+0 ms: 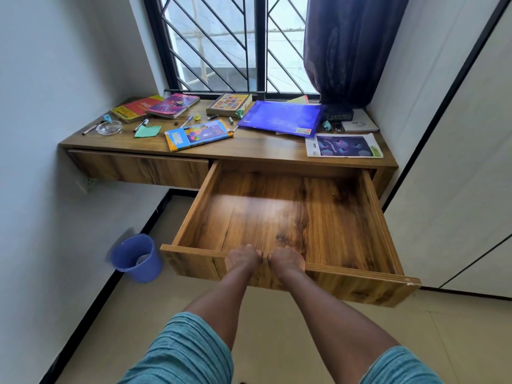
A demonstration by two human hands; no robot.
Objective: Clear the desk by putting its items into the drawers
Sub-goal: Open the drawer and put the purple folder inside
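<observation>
Right-hand drawer (282, 217) is being held wide open by its front panel, with nothing yet inside.

Its top edge is being clamped by the curled fingers of the left hand (243, 259) and right hand (286, 260); on the desk (249, 148), stiff books are probably best gripped by the spine, while the glass dish (109, 127) looks fragile and slippery.

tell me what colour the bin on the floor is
Blue: the bin shows best in the head view, left of the open drawer.
</observation>
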